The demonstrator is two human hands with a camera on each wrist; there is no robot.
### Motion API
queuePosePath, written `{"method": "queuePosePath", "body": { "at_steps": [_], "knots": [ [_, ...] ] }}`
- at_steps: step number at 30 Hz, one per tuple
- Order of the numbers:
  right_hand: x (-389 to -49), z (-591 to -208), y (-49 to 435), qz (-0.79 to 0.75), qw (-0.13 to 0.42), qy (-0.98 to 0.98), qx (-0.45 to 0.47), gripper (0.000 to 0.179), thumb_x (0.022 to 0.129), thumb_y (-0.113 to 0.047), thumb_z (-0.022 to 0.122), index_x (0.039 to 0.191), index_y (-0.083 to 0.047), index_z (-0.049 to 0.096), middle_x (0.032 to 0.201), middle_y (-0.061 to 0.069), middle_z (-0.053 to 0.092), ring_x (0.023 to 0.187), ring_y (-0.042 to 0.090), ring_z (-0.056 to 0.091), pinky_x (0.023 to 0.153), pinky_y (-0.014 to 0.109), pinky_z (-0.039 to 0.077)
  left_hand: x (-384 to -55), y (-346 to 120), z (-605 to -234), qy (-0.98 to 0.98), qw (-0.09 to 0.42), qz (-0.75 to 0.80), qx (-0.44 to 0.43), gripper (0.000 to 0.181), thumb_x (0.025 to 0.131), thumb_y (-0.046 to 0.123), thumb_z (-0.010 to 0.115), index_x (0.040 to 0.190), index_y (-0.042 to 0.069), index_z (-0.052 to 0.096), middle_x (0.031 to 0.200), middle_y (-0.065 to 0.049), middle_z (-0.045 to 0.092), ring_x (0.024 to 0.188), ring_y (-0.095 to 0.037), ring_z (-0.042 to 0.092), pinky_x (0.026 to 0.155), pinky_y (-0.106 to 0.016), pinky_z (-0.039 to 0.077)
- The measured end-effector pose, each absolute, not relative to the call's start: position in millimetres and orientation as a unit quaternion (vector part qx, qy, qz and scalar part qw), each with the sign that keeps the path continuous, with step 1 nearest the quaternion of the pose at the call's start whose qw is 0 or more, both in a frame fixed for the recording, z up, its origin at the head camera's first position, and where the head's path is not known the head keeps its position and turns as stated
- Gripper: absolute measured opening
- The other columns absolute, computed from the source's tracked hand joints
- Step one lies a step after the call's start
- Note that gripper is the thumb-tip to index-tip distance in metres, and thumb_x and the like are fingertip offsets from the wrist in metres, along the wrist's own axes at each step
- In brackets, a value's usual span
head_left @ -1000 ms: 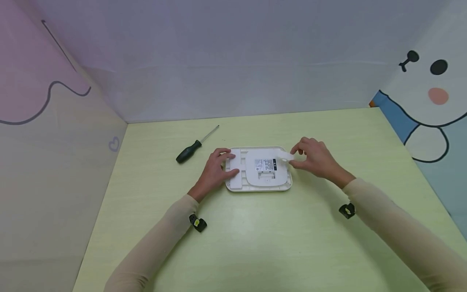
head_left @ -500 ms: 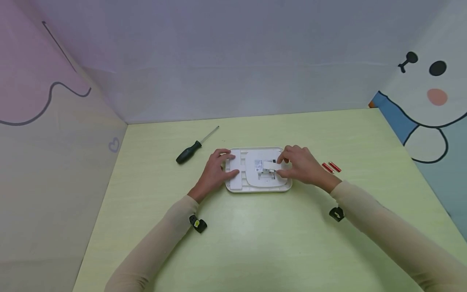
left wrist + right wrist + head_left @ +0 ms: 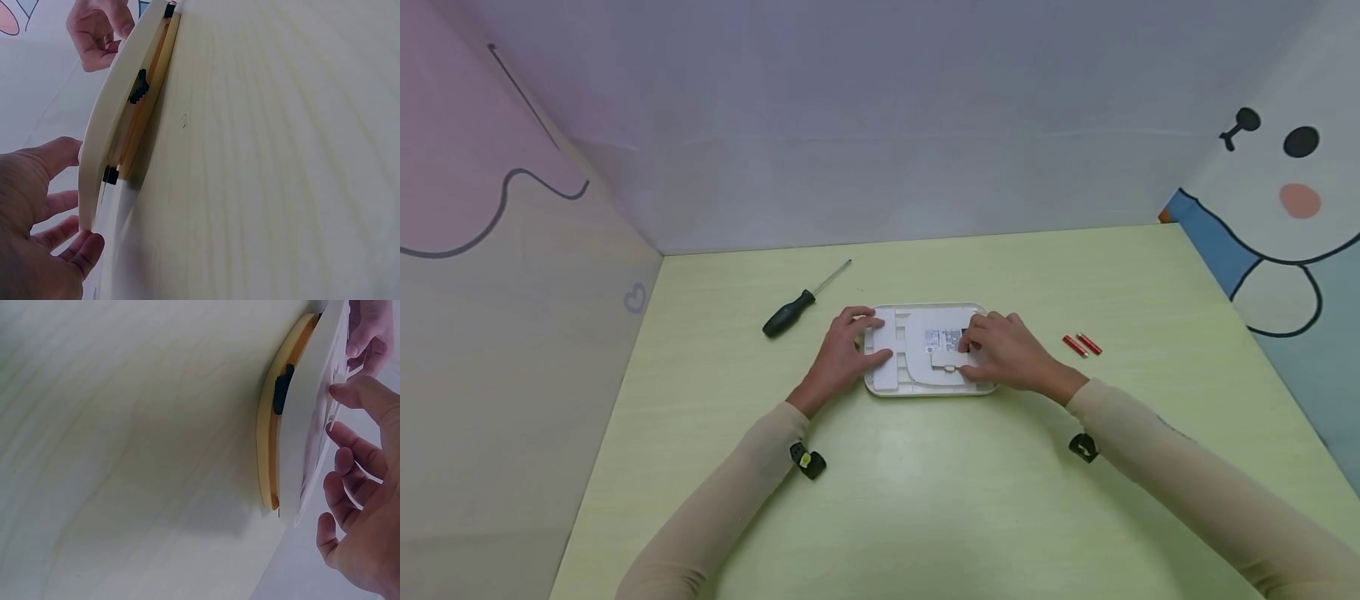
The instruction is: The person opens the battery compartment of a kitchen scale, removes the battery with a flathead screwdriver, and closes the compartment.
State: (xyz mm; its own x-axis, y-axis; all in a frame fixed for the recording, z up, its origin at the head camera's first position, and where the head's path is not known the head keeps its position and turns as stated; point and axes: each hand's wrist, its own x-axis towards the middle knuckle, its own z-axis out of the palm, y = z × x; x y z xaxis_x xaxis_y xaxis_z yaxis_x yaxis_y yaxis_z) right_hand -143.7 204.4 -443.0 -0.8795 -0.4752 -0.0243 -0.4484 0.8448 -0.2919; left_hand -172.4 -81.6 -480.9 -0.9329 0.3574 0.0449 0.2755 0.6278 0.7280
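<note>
A flat white device lies underside up on the table, with a printed label at its middle. My left hand holds its left end, thumb and fingertips on the white panel there; the left wrist view shows fingers around the rim. My right hand pinches a small white battery cover between thumb and forefinger, its other fingers curled loosely. The cover lies over the battery slot just below the label. In the right wrist view, thumb and forefinger meet at the device's upturned face.
Two red batteries lie side by side to the right of the device. A screwdriver with a dark handle rests at the upper left. Fabric walls border the pale table at the back and sides.
My right hand has carried the battery cover left and down, from the device's right edge onto its slot. The red batteries, hidden at first, have come into view. My left hand stays put.
</note>
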Motion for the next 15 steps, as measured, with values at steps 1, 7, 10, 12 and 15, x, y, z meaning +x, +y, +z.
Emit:
{"method": "queuePosePath", "body": {
  "at_steps": [1,7,10,12,15],
  "knots": [
    [-143.2,-442.8,204.3,-0.138,0.047,0.959,-0.241,0.026,0.077,-0.037,0.077,0.093,-0.018,0.071,0.091,-0.003,0.059,0.086,0.019,0.050,0.075,0.037,0.033,-172.5,-81.5,-481.1,0.901,0.051,0.394,0.175,0.047,0.083,0.028,0.079,0.123,0.008,0.065,0.140,-0.005,0.047,0.131,-0.029,0.041,0.107,-0.045,0.039],
    [-143.7,-442.3,204.6,-0.132,0.052,0.959,-0.247,0.025,0.077,-0.037,0.077,0.093,-0.018,0.071,0.090,-0.003,0.058,0.087,0.018,0.049,0.075,0.036,0.032,-173.2,-81.1,-483.0,0.901,0.048,0.393,0.175,0.047,0.082,0.028,0.079,0.123,0.009,0.066,0.140,-0.005,0.047,0.131,-0.029,0.042,0.106,-0.044,0.039],
    [-143.9,-440.9,204.2,-0.130,0.055,0.958,-0.250,0.026,0.077,-0.037,0.077,0.093,-0.018,0.071,0.090,-0.003,0.058,0.087,0.018,0.049,0.075,0.036,0.032,-173.0,-81.0,-482.8,0.901,0.048,0.393,0.175,0.047,0.083,0.028,0.079,0.123,0.009,0.065,0.140,-0.005,0.047,0.131,-0.029,0.042,0.106,-0.044,0.039],
    [-143.7,-439.8,203.7,-0.129,0.056,0.958,-0.251,0.026,0.077,-0.037,0.077,0.094,-0.018,0.071,0.090,-0.003,0.058,0.087,0.018,0.049,0.075,0.036,0.032,-172.8,-81.0,-482.5,0.901,0.049,0.394,0.174,0.047,0.083,0.028,0.079,0.123,0.009,0.065,0.140,-0.005,0.047,0.131,-0.029,0.041,0.107,-0.045,0.038],
    [-143.3,-439.0,203.5,-0.129,0.057,0.958,-0.251,0.026,0.077,-0.037,0.078,0.094,-0.018,0.071,0.090,-0.003,0.059,0.087,0.018,0.050,0.075,0.036,0.032,-172.8,-81.1,-482.5,0.901,0.050,0.394,0.175,0.047,0.083,0.028,0.079,0.124,0.009,0.065,0.140,-0.004,0.047,0.132,-0.028,0.041,0.107,-0.045,0.038]
  ]
}}
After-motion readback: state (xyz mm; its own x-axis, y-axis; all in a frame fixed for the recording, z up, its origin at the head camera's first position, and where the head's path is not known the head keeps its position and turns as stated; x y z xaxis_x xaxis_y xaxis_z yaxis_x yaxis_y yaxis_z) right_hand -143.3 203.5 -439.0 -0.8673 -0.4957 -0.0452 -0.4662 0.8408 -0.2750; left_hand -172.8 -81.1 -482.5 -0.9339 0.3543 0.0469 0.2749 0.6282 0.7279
